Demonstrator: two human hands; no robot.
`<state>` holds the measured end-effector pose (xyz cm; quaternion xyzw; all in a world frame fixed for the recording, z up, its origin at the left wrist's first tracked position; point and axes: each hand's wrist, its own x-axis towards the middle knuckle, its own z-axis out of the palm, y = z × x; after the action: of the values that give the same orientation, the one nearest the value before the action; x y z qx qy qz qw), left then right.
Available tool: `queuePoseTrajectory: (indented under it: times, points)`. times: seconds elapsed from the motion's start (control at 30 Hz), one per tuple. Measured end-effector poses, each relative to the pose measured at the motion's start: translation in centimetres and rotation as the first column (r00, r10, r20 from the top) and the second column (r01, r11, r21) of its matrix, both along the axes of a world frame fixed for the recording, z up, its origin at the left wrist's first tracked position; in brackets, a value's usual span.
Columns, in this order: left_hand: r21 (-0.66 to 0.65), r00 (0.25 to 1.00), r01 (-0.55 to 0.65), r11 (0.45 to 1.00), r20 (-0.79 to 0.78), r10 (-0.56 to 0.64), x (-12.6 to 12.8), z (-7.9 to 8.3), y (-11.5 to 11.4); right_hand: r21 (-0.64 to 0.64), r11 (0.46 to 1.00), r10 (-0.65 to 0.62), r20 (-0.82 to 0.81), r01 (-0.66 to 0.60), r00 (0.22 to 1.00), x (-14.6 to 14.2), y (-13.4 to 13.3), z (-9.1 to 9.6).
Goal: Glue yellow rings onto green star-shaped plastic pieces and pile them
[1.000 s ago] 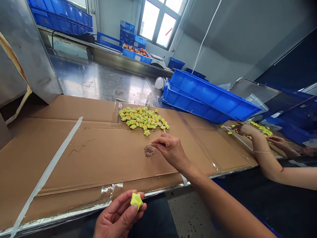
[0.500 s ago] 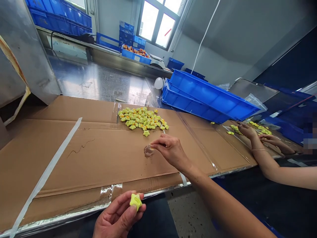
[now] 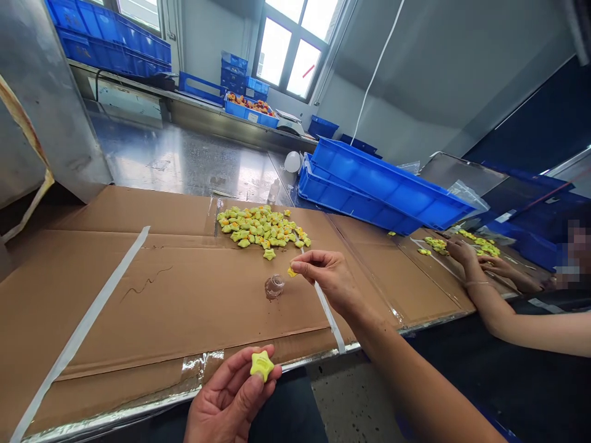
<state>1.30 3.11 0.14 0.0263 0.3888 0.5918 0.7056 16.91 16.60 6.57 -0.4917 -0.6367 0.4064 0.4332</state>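
Observation:
In my left hand (image 3: 231,394), near the table's front edge, a yellow-green star-shaped piece (image 3: 261,365) is pinched between thumb and fingers, with a shallow recess showing in its face. My right hand (image 3: 327,277) pinches a small bright yellow piece (image 3: 292,271) between thumb and forefinger, just right of and above a small clear cup (image 3: 275,285). The cup stands on the cardboard (image 3: 207,307), with dark specks around it. Beyond it lies a pile of yellow-green star pieces (image 3: 258,226), several with orange-yellow spots. One star (image 3: 269,254) sits apart at the pile's near edge.
Stacked blue crates (image 3: 369,184) stand behind the cardboard, right of a small clear bottle (image 3: 273,192). At far right, a co-worker's hands (image 3: 464,253) are among more star pieces (image 3: 484,246). White tape (image 3: 83,326) crosses the cardboard at left.
My right hand has moved from the cup's rim up and to the right, and a yellow piece now shows in its fingertips. The star in my left hand has turned to face me more.

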Motion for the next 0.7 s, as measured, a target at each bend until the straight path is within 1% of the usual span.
queuePoseTrajectory:
  times: [0.1, 0.2, 0.33, 0.47, 0.6, 0.7]
  points:
    - [0.021, 0.999, -0.025, 0.999, 0.035, 0.024, 0.5, 0.1, 0.3, -0.013, 1.0, 0.004, -0.041, -0.005, 0.999, -0.3, -1.0, 0.6]
    - [0.024, 0.997, -0.044, 0.999, 0.061, 0.043, 0.8, 0.1, 0.3, -0.032, 0.999, 0.02, -0.081, -0.023, 0.996, -0.9, -2.8, 1.3]
    - [0.027, 0.995, -0.044, 0.999, 0.091, 0.041, 0.9, 0.1, 0.2, -0.075, 0.991, 0.099, -0.146, -0.11, 0.984, -2.0, -5.6, 1.8]
    - [0.054, 0.994, -0.048, 0.997, 0.104, 0.042, 1.2, 0.2, 0.1, -0.14, 0.969, 0.169, -0.214, -0.201, 0.962, -2.8, -7.5, 1.5]
    - [0.125, 0.993, -0.077, 0.989, 0.098, 0.065, 1.3, 0.0, 0.1, -0.176, 0.96, 0.17, -0.241, -0.216, 0.955, -2.9, -8.3, 0.9]
    - [0.143, 0.992, -0.092, 0.985, 0.093, 0.079, 1.3, 0.0, 0.0, -0.205, 0.951, 0.169, -0.276, -0.23, 0.946, -2.9, -8.5, 0.6]
